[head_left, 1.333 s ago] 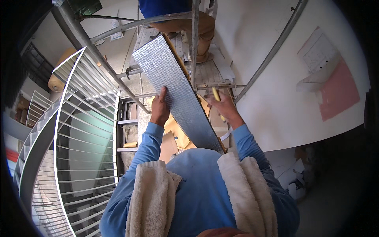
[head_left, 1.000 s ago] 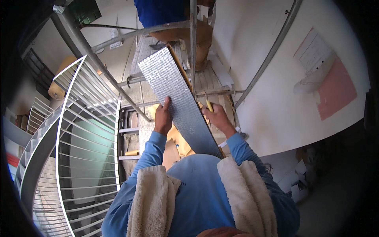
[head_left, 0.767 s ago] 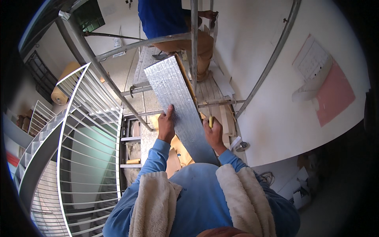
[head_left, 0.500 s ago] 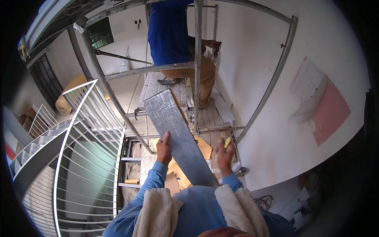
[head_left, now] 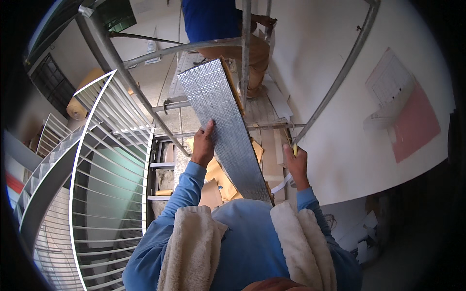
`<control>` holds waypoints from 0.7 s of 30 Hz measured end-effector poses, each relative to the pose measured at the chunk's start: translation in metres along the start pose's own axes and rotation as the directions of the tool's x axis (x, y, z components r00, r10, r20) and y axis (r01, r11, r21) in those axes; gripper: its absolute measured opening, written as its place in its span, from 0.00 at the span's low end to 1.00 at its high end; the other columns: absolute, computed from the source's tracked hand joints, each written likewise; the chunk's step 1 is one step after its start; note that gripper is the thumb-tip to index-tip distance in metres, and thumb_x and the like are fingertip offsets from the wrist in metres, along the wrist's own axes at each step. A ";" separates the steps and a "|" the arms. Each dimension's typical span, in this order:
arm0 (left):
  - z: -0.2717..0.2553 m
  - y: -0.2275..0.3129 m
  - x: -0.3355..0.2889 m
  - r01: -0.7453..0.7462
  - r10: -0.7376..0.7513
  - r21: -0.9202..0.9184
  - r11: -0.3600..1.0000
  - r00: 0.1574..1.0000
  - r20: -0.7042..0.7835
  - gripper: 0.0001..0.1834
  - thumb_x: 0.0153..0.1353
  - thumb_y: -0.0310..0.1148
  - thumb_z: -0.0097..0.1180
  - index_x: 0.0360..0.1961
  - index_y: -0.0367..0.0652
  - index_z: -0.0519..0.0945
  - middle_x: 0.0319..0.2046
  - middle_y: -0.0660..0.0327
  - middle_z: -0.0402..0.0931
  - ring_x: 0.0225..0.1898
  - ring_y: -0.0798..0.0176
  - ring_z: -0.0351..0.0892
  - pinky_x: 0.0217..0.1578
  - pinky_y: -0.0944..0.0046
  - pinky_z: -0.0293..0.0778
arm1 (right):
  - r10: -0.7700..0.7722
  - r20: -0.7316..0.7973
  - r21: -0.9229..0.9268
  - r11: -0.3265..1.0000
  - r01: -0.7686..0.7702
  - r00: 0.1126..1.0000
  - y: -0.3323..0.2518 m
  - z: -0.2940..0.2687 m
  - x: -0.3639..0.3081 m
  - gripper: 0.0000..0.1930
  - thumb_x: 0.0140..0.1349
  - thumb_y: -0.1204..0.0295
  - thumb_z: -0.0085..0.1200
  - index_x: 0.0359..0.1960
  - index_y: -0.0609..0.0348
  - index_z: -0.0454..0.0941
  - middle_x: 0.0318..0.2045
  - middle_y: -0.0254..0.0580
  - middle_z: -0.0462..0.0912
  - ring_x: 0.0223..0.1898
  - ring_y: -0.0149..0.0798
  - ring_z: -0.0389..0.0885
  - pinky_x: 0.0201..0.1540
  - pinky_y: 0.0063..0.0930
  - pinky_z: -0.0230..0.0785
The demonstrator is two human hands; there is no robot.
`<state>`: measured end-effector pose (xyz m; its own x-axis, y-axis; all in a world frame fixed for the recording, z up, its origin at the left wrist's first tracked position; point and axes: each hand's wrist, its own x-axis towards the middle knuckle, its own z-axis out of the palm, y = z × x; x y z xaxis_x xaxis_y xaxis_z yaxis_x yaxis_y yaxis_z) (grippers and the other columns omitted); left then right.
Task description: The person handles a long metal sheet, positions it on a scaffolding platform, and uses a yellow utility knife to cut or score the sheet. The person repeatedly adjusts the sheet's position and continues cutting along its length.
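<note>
A long strip of insulation board [head_left: 224,131], silver foil on its face and yellow-brown along its edge, slants from my chest away toward the scaffold. My left hand [head_left: 204,142] is closed on its left edge, thumb on the foil. To the right of the board, my right hand [head_left: 297,165] is closed around a small yellow-handled tool [head_left: 294,150], whose working end is too small to make out. A white curled strip [head_left: 281,184] shows between that hand and the board's near end.
Metal scaffold tubes [head_left: 245,53] stand ahead; beyond them is a person in a blue shirt [head_left: 209,22]. White railing [head_left: 74,194] borders a stair opening at left. Yellow sheet scraps [head_left: 219,180] lie below the board. A white wall [head_left: 335,160] with a pink patch [head_left: 416,125] curves along the right.
My right hand has moved right and forward with the yellow-handled tool, away from the board. The view has tilted down, and the board still rests in my left hand.
</note>
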<state>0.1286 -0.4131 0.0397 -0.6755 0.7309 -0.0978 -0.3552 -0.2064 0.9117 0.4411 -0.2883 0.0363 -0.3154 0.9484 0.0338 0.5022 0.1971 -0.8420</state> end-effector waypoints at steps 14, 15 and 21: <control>0.034 -0.018 -0.033 0.109 -0.108 0.003 0.994 0.986 0.130 0.32 0.72 0.51 0.59 0.58 0.27 0.74 0.52 0.53 0.81 0.49 0.61 0.81 0.52 0.63 0.76 | -0.150 0.266 0.486 0.874 0.002 0.952 -0.108 0.018 0.033 0.16 0.68 0.60 0.63 0.42 0.64 0.84 0.20 0.31 0.78 0.18 0.23 0.72 0.18 0.20 0.61; 0.034 -0.017 -0.037 0.106 -0.111 0.049 0.993 0.987 0.117 0.32 0.72 0.51 0.59 0.58 0.28 0.74 0.52 0.54 0.81 0.49 0.62 0.81 0.52 0.63 0.76 | -0.135 0.272 0.487 0.873 -0.015 0.953 -0.104 0.019 0.034 0.15 0.68 0.61 0.63 0.41 0.65 0.84 0.21 0.31 0.78 0.18 0.23 0.72 0.18 0.20 0.61; 0.014 -0.027 -0.049 -0.072 0.021 0.341 0.937 0.988 0.153 0.22 0.77 0.41 0.52 0.61 0.33 0.75 0.48 0.51 0.82 0.49 0.56 0.82 0.52 0.59 0.78 | -0.485 0.048 0.153 0.868 0.473 0.873 -0.065 0.040 0.026 0.13 0.64 0.66 0.61 0.37 0.66 0.83 0.25 0.50 0.83 0.26 0.43 0.84 0.31 0.41 0.75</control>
<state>0.1798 -0.4342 0.0254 -0.5757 0.8175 -0.0168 -0.0635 -0.0242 0.9977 0.3680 -0.2862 0.0704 -0.5578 0.7207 0.4116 0.1636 0.5817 -0.7968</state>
